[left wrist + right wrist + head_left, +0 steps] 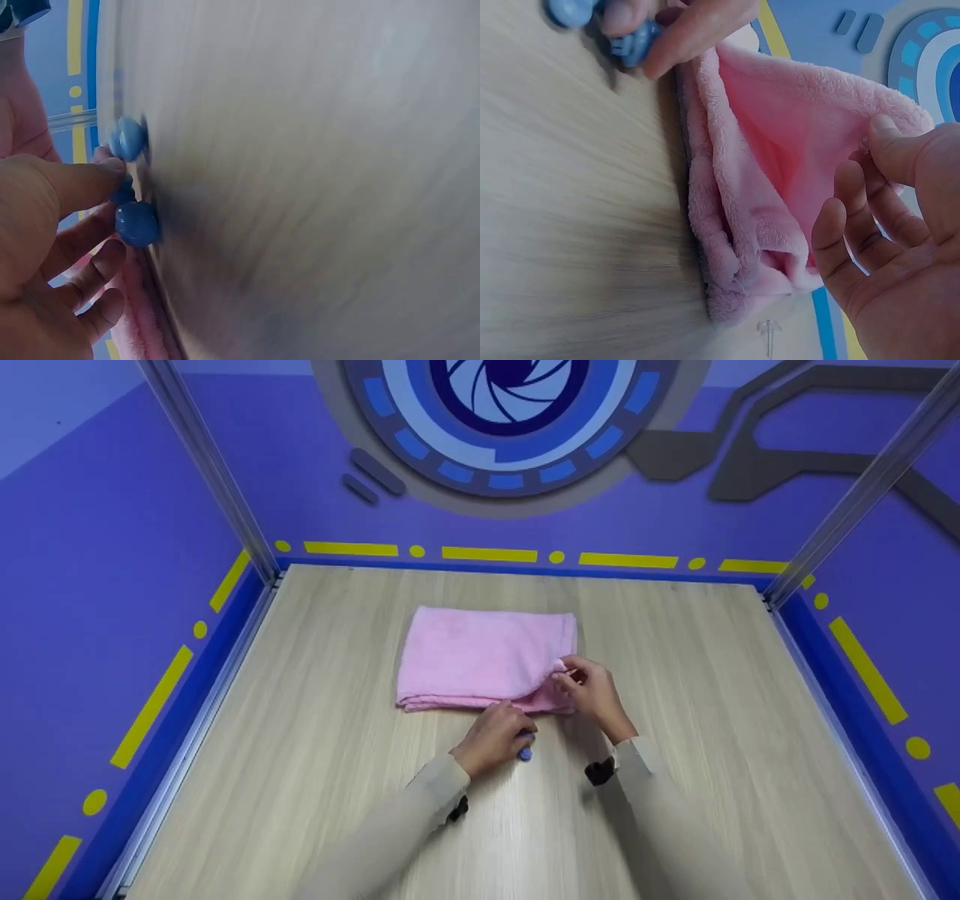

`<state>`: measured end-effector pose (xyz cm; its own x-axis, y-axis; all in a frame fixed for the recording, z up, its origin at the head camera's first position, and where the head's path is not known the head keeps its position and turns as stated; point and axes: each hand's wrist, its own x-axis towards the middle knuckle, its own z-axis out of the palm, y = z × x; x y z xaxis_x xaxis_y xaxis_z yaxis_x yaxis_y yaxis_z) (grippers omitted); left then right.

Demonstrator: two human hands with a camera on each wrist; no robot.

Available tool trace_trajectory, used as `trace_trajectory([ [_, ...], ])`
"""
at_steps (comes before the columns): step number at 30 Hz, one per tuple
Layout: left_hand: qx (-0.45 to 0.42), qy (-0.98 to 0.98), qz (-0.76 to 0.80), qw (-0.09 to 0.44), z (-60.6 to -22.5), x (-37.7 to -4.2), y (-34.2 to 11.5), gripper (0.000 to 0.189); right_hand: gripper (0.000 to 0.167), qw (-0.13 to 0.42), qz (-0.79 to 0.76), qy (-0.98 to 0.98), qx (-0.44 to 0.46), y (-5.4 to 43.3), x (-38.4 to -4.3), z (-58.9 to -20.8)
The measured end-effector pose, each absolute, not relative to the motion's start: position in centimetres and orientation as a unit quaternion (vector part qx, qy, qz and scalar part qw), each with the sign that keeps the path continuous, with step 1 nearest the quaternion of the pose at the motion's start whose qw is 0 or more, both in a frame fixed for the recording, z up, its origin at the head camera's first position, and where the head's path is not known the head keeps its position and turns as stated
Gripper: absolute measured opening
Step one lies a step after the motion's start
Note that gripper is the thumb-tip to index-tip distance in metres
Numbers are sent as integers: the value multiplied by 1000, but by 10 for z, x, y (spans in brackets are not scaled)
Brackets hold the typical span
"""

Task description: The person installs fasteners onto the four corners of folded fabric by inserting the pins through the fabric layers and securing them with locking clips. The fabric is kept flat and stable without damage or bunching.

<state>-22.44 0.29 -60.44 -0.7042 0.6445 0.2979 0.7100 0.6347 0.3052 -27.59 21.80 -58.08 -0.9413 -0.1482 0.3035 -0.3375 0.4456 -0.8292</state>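
A folded pink plush towel [480, 652] lies in layers on the wooden table. My right hand [595, 694] pinches the upper layer between thumb and fingertips near its right front corner. That layer is lifted, and a gap opens beneath it, as the right wrist view shows. Just in front of the towel's front edge, my left hand [493, 739] pinches a small blue object with rounded, knob-like ends [136, 223] between thumb and index finger. It is low over the tabletop, and the fingers hide its middle. The other left fingers are loosely bent beside the towel.
The pale wood table [315, 780] has purple-blue panels [97, 585] on its left, back and right sides. Metal posts [214, 472] stand at the back corners. A dark device [600, 771] sits at the right wrist.
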Motion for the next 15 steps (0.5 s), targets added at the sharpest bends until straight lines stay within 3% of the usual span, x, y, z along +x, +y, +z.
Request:
trace_trajectory([
  [6,-343,-875,-327,100,-590,-228,2,16,9,102,524,-833,147,217,-276,-581],
  [15,-250,-808,-489,216,-573,-248,4,11,10,102,531,-832,123,215,-273,-579],
])
